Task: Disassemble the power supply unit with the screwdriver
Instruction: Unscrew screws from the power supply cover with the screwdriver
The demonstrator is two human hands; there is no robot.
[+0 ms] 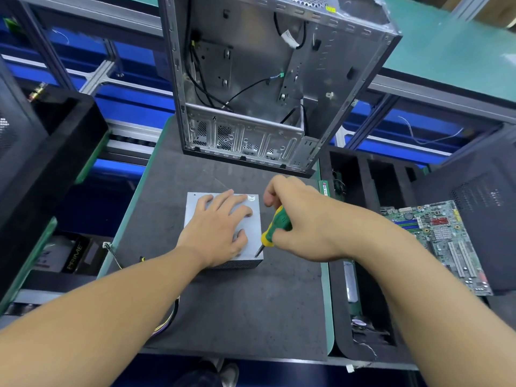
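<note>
A grey metal power supply unit (195, 208) lies on the dark mat in front of me, with a mesh side facing me. My left hand (220, 224) presses flat on its top, fingers spread. My right hand (301, 219) grips a green and yellow screwdriver (275, 227). The screwdriver's tip touches the unit's near right corner. Coloured cables run from the unit under my left forearm.
An empty computer case (251, 79) stands open at the back of the mat (237, 303). A motherboard (441, 241) lies on a black bin at the right. Black bins (360, 289) with parts flank the mat on both sides.
</note>
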